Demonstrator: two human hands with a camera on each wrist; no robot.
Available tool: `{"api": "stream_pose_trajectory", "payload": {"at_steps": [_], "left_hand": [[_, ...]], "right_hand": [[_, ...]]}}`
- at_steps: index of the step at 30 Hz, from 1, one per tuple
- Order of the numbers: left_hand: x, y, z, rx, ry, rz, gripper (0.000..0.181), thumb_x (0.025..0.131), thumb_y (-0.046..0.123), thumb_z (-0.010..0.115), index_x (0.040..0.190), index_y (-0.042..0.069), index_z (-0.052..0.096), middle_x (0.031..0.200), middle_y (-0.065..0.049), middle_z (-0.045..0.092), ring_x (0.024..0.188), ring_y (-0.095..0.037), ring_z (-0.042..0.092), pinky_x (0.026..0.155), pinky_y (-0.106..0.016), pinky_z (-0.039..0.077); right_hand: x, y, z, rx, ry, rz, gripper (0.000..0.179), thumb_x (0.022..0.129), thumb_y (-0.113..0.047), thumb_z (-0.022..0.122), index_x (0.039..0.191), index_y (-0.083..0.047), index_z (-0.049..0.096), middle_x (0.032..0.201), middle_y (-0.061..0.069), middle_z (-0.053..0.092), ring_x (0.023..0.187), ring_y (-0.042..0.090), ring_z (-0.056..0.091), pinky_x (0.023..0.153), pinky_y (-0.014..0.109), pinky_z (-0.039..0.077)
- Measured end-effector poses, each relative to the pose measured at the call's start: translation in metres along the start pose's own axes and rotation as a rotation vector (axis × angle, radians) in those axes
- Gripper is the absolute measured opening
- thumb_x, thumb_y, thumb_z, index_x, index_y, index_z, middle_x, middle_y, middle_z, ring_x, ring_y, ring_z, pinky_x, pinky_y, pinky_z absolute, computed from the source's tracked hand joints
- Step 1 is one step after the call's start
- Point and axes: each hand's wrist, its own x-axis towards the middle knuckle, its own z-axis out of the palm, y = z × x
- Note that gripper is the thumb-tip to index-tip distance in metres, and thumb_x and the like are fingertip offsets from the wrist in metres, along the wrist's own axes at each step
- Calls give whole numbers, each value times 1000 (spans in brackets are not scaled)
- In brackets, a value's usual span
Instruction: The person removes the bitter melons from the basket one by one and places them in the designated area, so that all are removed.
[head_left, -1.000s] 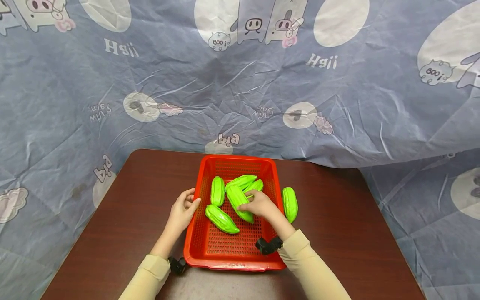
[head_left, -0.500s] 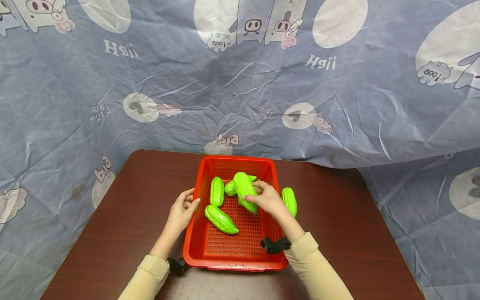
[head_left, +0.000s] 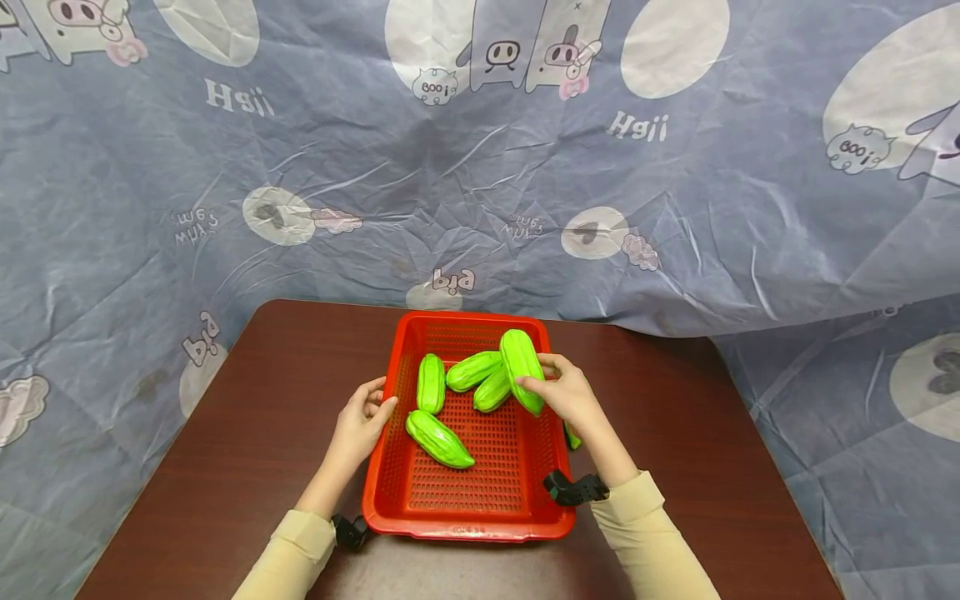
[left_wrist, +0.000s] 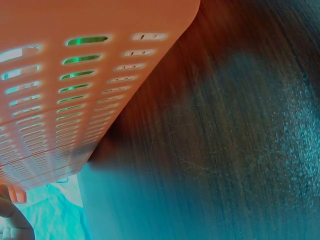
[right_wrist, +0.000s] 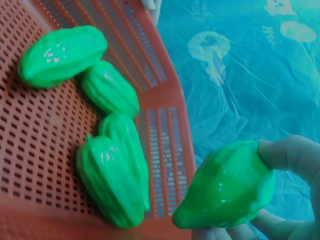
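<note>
One green gourd (head_left: 521, 367) is up in the right hand (head_left: 572, 396), and what a pinch: thumb on one side, fingers round the other, clamped firmly on the ridged skin! It hangs over the right side of the red basket (head_left: 465, 528), tilted, its tapered tip pointing down toward the rim in the right wrist view.

Over to the left hand (head_left: 362, 421), and it's at the basket's left rim, fingers bent and thumb close by, gripping the edge.

Down inside, four more lie on the perforated floor. The left gourd (head_left: 431, 384) runs lengthwise near the left wall; the front gourd (head_left: 440, 440) slants just below it, its pointed end toward the right. Toward the middle, the back gourd (head_left: 472, 372) lies at an angle, with the middle gourd (head_left: 492, 390) right up against it, partly behind the held one. Outside, past the right wall, the outer gourd (head_left: 572, 436) peeks out on the dark brown table (head_left: 675, 433), mostly hidden by the right hand and forearm.

Cream sleeves (head_left: 652, 533) on both arms, a black device (head_left: 574, 489) at the right wrist, and behind it all hangs a creased blue-grey cloth (head_left: 420, 167) printed with cartoon figures!
</note>
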Motion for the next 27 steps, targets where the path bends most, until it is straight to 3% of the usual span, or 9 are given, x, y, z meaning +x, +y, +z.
{"api": "stream_pose_trajectory", "payload": {"at_steps": [9,14,27], "left_hand": [[0,1,0,-1,3,4,51,98,26,63,141,2,50,111,-17,58,77,-13,53,62,-22,44],[0,1,0,-8,0,2,51,98,27,63,141,2,49,112,-17,58,77,-13,53,62,-22,44],[1,0,1,-10,4,-2,51,97,27,64,140,3,51,111,-16,58,76,-12,53,62,-22,44]], "right_hand": [[0,15,-22,-48,49,6,66,89,-33,69,144,-5,45,135,21,55,124,37,54,94,46,49],[-1,24,-32,-7,54,28,69,91,-33,69,147,-4,41,140,23,52,129,38,50,100,48,46],[0,43,-48,68,130,79,69,92,-31,68,148,-2,39,142,23,50,127,34,51,98,42,46]]}}
